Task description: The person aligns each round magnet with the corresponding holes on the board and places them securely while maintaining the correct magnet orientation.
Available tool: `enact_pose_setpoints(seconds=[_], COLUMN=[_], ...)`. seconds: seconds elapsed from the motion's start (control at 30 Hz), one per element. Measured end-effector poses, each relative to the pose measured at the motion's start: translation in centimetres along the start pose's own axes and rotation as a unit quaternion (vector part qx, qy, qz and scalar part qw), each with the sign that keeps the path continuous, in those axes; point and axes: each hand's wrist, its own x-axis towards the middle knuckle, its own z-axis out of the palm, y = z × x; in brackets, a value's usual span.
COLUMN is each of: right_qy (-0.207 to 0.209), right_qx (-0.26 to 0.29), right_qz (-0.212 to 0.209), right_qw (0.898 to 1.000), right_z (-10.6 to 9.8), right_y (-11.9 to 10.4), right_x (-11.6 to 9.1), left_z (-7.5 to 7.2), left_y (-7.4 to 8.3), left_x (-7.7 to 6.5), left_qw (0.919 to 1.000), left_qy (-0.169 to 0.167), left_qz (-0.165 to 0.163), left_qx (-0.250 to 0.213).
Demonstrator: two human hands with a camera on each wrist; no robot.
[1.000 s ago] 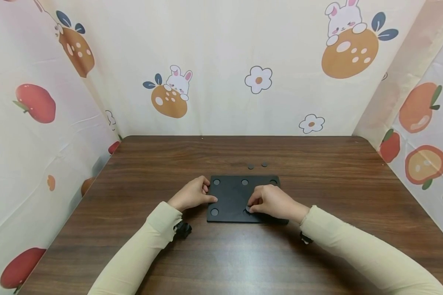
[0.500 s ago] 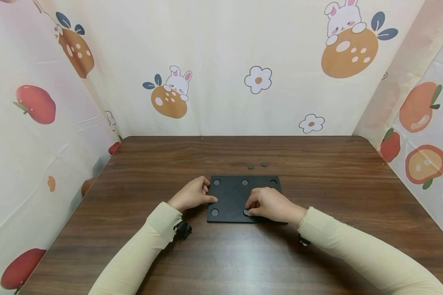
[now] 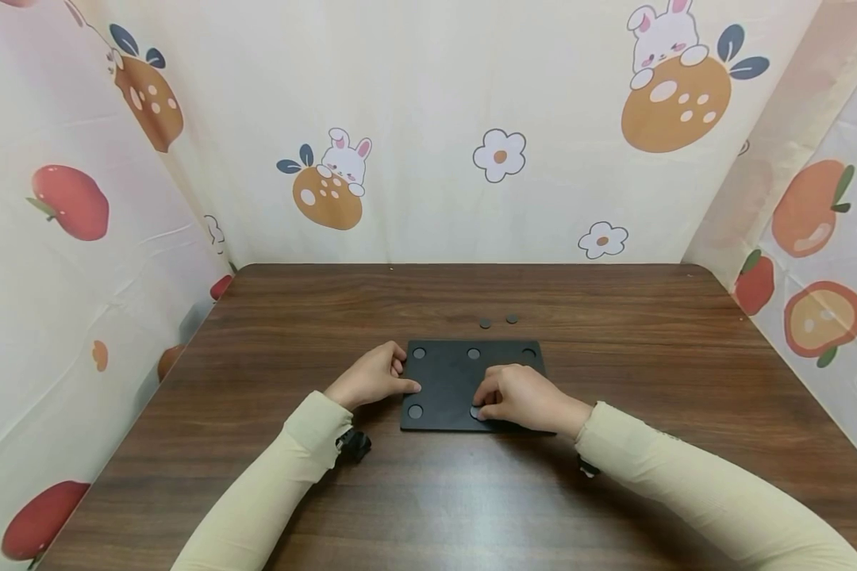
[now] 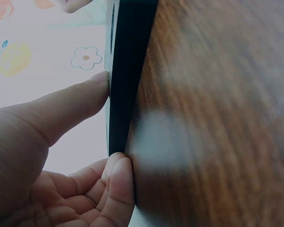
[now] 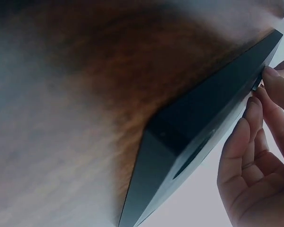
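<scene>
- Curtain [image 3: 36, 333]: hangs at the left, along the back and at the right of the table; printed with fruit, rabbits and flowers.
- Table [image 3: 286, 317]: dark wood-grain top, supporting the board.
- Left sleeve [image 3: 257, 492]: pale yellow, extending from the lower edge to the left wrist; a black device [image 3: 355, 446] sits at the cuff.
- Left hand [image 3: 373, 376]: clamped on the left end of the board; the thumb rests on the top face, the other fingers are curled against the edge.
- Board [image 3: 444, 387]: black, rectangular, lying flat on the table between the two hands.
- Left discs: one near the far left corner [image 3: 419, 353], one near the near left corner [image 3: 415, 411], both seated in the board.
- Far middle disc [image 3: 474, 354]: seated along the far edge.
- Held disc [image 3: 475, 412]: at the middle of the near edge, partly covered by fingers; full seating cannot be confirmed.
- Loose discs [image 3: 486, 323] [image 3: 512, 319]: two, side by side and apart, on the table just beyond the board.
- Right hand [image 3: 524, 394]: thumb and forefinger pinched together on the held disc, above the board.
- Far right hollow [image 3: 529, 353]: round, near the board's corner.
- Right sleeve [image 3: 707, 476]: pale yellow, reaching toward the lower right.
</scene>
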Motion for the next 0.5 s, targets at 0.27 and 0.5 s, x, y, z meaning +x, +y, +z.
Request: enact_pose_setpoints(seconds=[0.27,0.5], right_qy=[0.001,0.002], right_qx=[-0.004,-0.002], right_qz=[0.000,0.000], right_qw=[1.000,1.000], right_z=[0.06,0.10], right_y=[0.03,0.11], right_x=[0.04,0.03], left_z=[-0.01,0.00], left_y=[0.06,0.07], left_x=[-0.09,-0.05], left_qw=[1.0000,1.0000], left_qy=[-0.001,0.000], left_qz=[-0.005,-0.005], left_qx=[-0.003,-0.001])
